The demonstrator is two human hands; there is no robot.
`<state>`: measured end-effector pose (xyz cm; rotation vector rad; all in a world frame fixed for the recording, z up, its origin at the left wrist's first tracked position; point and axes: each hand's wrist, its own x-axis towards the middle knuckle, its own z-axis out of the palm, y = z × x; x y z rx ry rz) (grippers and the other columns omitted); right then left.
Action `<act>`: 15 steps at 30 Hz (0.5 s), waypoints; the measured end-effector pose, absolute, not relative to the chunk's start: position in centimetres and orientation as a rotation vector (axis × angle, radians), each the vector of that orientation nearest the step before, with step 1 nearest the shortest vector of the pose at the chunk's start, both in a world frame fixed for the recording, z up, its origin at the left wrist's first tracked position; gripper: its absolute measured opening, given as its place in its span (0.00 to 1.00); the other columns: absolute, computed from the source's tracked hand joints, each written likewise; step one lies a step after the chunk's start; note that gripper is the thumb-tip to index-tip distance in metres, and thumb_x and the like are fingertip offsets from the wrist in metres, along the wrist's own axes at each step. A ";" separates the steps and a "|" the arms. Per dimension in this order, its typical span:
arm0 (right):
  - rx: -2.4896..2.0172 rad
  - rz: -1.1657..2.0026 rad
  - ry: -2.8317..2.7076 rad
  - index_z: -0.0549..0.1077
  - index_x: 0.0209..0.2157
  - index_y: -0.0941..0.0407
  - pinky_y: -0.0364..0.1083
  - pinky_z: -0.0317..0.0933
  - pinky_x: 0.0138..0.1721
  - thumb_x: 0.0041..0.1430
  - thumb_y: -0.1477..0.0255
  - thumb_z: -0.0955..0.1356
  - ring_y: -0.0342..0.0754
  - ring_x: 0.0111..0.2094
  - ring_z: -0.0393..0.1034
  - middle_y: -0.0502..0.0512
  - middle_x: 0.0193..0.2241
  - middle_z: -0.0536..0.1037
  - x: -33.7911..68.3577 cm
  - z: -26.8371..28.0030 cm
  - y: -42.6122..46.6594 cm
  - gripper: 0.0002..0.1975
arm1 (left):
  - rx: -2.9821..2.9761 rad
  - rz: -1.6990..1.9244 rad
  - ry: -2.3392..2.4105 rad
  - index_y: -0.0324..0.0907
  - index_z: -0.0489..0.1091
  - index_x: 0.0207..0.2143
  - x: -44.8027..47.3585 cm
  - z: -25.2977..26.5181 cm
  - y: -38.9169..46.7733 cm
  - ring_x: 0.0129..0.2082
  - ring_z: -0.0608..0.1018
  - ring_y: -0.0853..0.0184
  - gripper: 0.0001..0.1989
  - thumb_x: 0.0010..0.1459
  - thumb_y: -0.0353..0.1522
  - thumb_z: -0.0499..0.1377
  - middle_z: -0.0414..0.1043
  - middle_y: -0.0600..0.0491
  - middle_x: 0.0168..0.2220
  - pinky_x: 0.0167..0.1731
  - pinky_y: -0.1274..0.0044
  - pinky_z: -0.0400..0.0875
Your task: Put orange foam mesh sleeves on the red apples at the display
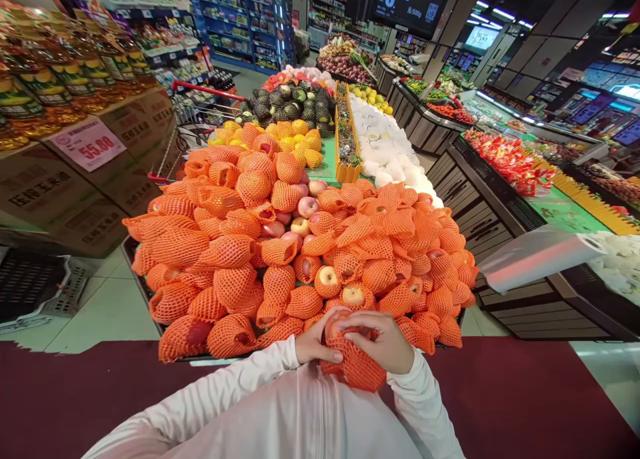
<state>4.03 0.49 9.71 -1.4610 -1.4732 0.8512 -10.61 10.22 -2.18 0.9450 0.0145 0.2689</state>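
Note:
Close to my body, both hands are wrapped around one apple in an orange foam net [357, 367]. My left hand [316, 339] grips its left side, thumb across the front. From the right, my right hand [381, 339] holds the top with curled fingers, by the net's upper edge. Just beyond them lies a big heap of netted apples [230, 246], many fully covered in orange foam sleeves. Two pale apples show from open net ends, one of them a yellowish apple [328, 277]. Bare pink apples [308, 206] sit in the middle of the heap.
Dark netted fruits [295, 102] and yellow-orange fruits [300, 139] lie farther back, beside white-wrapped fruit [385, 139]. A plastic bag roll [545, 256] stands at right. Oil bottles [65, 66] on cartons [75, 179] and a shopping cart [200, 106] are at left.

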 end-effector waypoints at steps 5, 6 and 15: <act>-1.476 0.980 -1.239 0.76 0.45 0.53 0.44 0.69 0.41 0.56 0.72 0.71 0.48 0.47 0.73 0.58 0.46 0.77 4.3 8.8 1.1 0.13 | 0.755 0.420 0.135 0.43 0.65 0.55 -10.7 -2.9 10.4 0.58 0.67 0.49 0.35 0.44 0.40 0.68 0.69 0.45 0.54 0.60 0.58 0.53; -1.464 0.996 -1.186 0.75 0.46 0.53 0.43 0.69 0.40 0.55 0.71 0.71 0.48 0.47 0.73 0.58 0.46 0.76 4.2 8.6 1.2 0.15 | 0.717 0.433 0.150 0.42 0.66 0.55 -10.8 -3.0 10.4 0.57 0.68 0.48 0.35 0.44 0.41 0.67 0.70 0.44 0.53 0.60 0.57 0.53; -1.698 0.932 -1.171 0.68 0.25 0.56 0.41 0.55 0.23 0.54 0.58 0.71 0.41 0.21 0.58 0.46 0.19 0.65 2.7 5.1 0.7 0.16 | 0.556 0.438 0.203 0.38 0.74 0.45 -11.8 -2.7 11.2 0.52 0.73 0.48 0.27 0.44 0.42 0.65 0.76 0.42 0.46 0.58 0.59 0.57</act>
